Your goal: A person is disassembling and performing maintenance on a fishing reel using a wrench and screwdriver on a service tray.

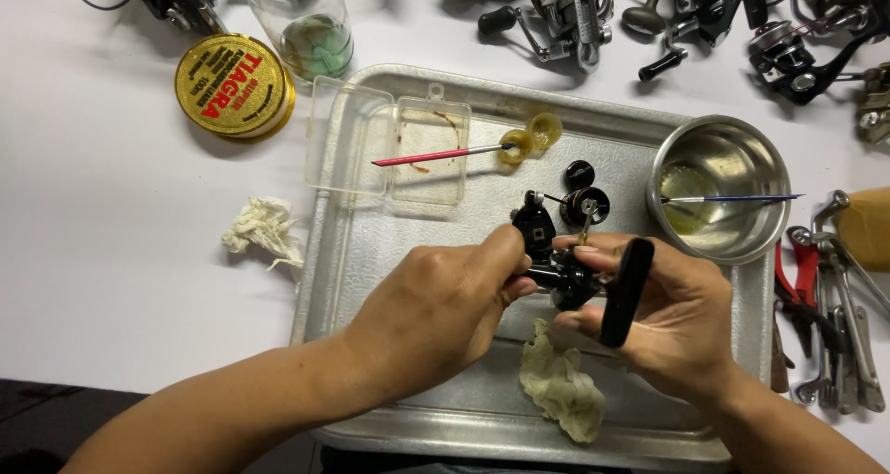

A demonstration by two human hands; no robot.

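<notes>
A round gold tin (235,86) sits far left on the white worktop (111,252), a crumpled white rag (264,230) nearer. A steel bowl (718,187) holds a blue-handled brush (732,199) at right.

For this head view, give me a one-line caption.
Both hands, left hand and right hand, hold a black fishing reel part above a metal tray.

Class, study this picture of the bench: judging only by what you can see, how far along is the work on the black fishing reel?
Done: small black parts lie off the reel on the metal tray, and a pink-handled brush rests by a grease blob. In hand: the left hand and right hand hold the black fishing reel above the tray. Left: those loose parts are not yet back on.
</notes>
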